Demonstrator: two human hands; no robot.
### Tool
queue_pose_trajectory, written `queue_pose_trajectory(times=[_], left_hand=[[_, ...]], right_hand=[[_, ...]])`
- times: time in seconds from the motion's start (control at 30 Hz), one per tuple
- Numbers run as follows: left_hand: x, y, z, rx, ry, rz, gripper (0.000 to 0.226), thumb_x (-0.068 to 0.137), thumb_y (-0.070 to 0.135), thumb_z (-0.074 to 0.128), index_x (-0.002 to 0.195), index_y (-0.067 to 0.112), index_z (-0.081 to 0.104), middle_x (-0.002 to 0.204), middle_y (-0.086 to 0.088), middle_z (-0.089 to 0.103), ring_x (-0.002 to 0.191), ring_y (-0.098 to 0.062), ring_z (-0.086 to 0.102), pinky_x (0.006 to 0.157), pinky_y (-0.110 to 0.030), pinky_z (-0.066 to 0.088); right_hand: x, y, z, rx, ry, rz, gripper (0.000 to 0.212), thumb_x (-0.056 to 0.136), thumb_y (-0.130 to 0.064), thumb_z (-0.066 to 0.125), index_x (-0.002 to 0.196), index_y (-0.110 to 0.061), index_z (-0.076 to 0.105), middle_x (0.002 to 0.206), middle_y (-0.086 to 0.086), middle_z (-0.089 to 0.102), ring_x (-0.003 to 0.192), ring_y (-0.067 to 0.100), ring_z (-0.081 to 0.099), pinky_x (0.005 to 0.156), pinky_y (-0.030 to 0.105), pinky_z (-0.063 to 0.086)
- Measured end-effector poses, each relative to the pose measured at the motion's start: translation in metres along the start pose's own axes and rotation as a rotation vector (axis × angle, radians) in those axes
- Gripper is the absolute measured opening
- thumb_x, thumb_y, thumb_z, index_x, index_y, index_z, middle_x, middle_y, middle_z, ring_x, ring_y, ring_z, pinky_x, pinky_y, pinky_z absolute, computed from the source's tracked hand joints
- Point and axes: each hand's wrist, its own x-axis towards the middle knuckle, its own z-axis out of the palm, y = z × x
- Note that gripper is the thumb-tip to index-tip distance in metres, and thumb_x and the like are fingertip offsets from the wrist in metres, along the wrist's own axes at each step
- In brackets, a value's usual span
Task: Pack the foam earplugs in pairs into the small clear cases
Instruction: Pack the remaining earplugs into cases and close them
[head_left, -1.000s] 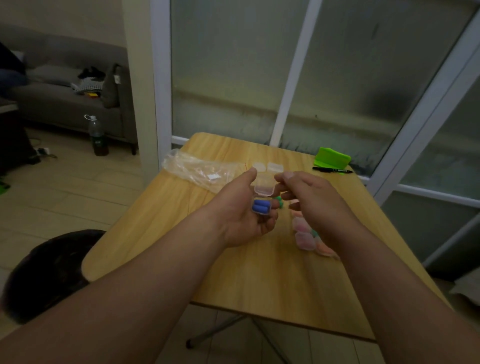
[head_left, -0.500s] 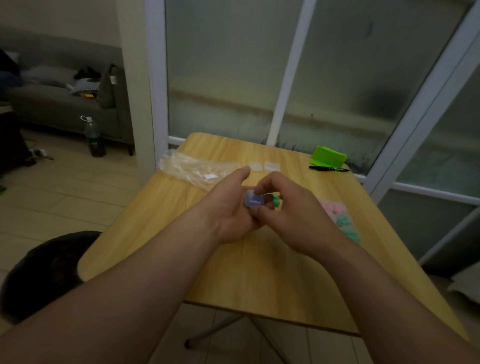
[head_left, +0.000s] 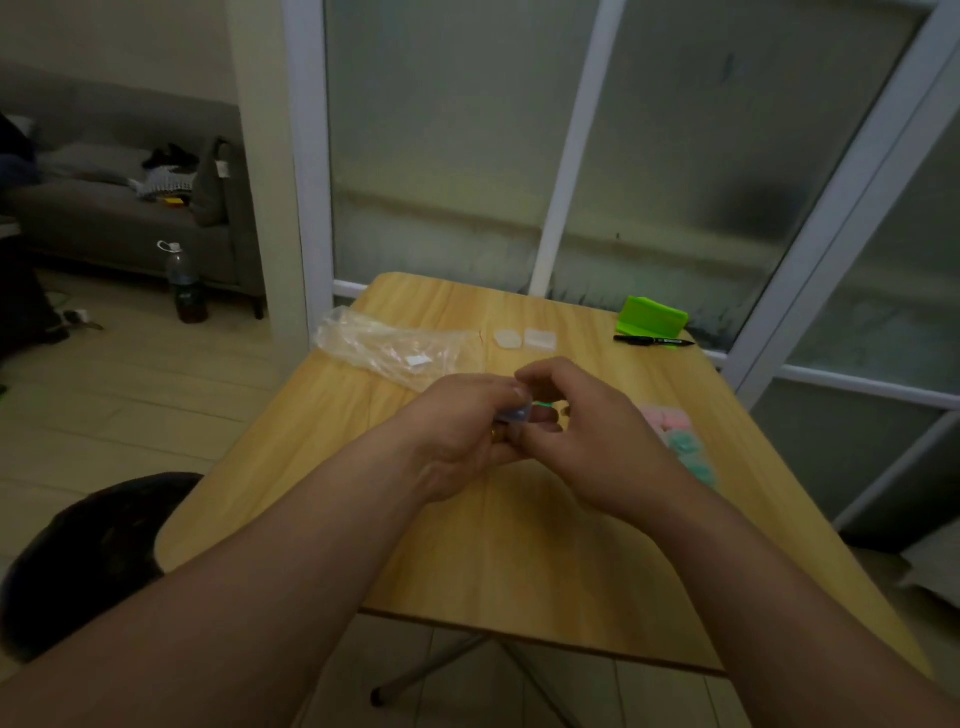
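Both hands meet above the middle of the wooden table (head_left: 519, 545). My left hand (head_left: 457, 431) and my right hand (head_left: 582, 431) together grip a small clear case (head_left: 514, 414) with blue earplugs inside; only its edge shows between the fingers. A green earplug (head_left: 545, 405) peeks out just behind the case. Two empty clear cases (head_left: 524, 339) lie at the back of the table. Several filled cases (head_left: 675, 436) with pink and teal earplugs lie in a row to the right of my right hand.
A crumpled clear plastic bag (head_left: 395, 348) lies at the table's back left. A green box (head_left: 652, 315) and a black pen (head_left: 652, 341) sit at the back right. A dark stool (head_left: 88, 551) stands left of the table. Glass doors rise behind.
The case's lid stood open a second ago with the blue earplugs showing. My right hand came in over it and the lid went down; both hands now hold the case, slightly farther from me.
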Motion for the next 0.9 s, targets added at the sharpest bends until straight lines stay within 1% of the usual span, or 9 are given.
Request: queue_pose_trajectory(times=[0.07,0.13,0.23,0.37,0.47,0.57,0.63,0.73,0.9], left_hand=[[-0.001,-0.001,0.0,0.023,0.014,0.008,0.028,0.105,0.003,0.051,0.127,-0.004,0.067,0.119,-0.023,0.075,0.109,-0.031,0.076,0.085,-0.038,0.064],[-0.001,-0.002,-0.001,0.051,0.027,0.016,0.027,0.105,0.002,0.052,0.124,0.0,0.071,0.115,-0.021,0.077,0.103,-0.029,0.078,0.08,-0.035,0.064],[-0.004,-0.003,-0.003,0.101,0.049,0.039,0.027,0.105,0.001,0.052,0.117,0.004,0.075,0.106,-0.018,0.079,0.09,-0.023,0.08,0.069,-0.031,0.062],[-0.004,-0.001,-0.002,0.168,0.035,0.048,0.025,0.104,0.003,0.055,0.12,0.007,0.075,0.104,-0.018,0.077,0.084,-0.02,0.077,0.068,-0.03,0.061],[-0.005,0.005,0.001,0.169,0.006,0.055,0.022,0.106,0.012,0.058,0.123,0.009,0.071,0.114,-0.018,0.077,0.1,-0.025,0.078,0.082,-0.041,0.065],[-0.003,0.02,0.002,0.072,0.115,0.076,0.02,0.108,0.023,0.057,0.124,0.01,0.061,0.116,-0.019,0.074,0.101,-0.03,0.078,0.091,-0.047,0.064],[0.002,0.029,-0.002,0.006,0.226,0.101,0.021,0.108,0.023,0.056,0.125,0.009,0.059,0.116,-0.018,0.072,0.099,-0.032,0.077,0.085,-0.043,0.065],[0.006,0.036,-0.01,-0.04,0.322,0.115,0.02,0.106,0.019,0.055,0.12,0.007,0.061,0.11,-0.016,0.074,0.09,-0.028,0.076,0.075,-0.036,0.065],[0.013,0.036,-0.011,-0.04,0.373,0.126,0.017,0.103,0.017,0.056,0.114,0.008,0.064,0.102,-0.012,0.076,0.077,-0.021,0.073,0.067,-0.031,0.063]], right_hand=[[-0.001,-0.001,0.004,-0.013,0.012,-0.012,0.035,0.091,-0.027,0.076,0.124,-0.03,0.064,0.119,-0.014,0.068,0.107,-0.003,0.062,0.086,0.012,0.049],[-0.001,-0.001,0.009,-0.04,0.021,-0.012,0.033,0.091,-0.027,0.075,0.122,-0.031,0.065,0.117,-0.014,0.067,0.107,0.003,0.062,0.091,0.03,0.055],[-0.001,-0.001,0.016,-0.07,0.03,-0.028,0.032,0.091,-0.034,0.073,0.121,-0.034,0.064,0.115,-0.014,0.065,0.106,0.007,0.061,0.09,0.039,0.056],[0.002,0.0,0.014,-0.134,0.054,-0.049,0.029,0.091,-0.036,0.072,0.119,-0.03,0.065,0.112,-0.012,0.061,0.106,0.009,0.056,0.09,0.037,0.053],[0.006,0.005,0.002,-0.104,0.038,-0.034,0.033,0.094,-0.035,0.072,0.125,-0.029,0.065,0.114,-0.013,0.063,0.104,0.005,0.058,0.089,0.031,0.054],[0.017,0.026,-0.019,-0.138,0.12,0.041,0.041,0.095,-0.035,0.076,0.133,-0.026,0.066,0.12,-0.01,0.065,0.107,0.004,0.06,0.092,0.024,0.05],[0.024,0.045,-0.036,-0.162,0.167,0.127,0.041,0.093,-0.032,0.078,0.132,-0.023,0.068,0.119,-0.008,0.067,0.106,0.007,0.062,0.091,0.027,0.051],[0.031,0.064,-0.046,-0.206,0.144,0.208,0.038,0.093,-0.029,0.076,0.129,-0.02,0.068,0.114,-0.008,0.067,0.103,0.009,0.062,0.084,0.025,0.048],[0.058,0.068,-0.021,-0.276,0.023,0.165,0.034,0.091,-0.032,0.075,0.124,-0.025,0.068,0.116,-0.008,0.067,0.105,0.011,0.062,0.087,0.03,0.049]])
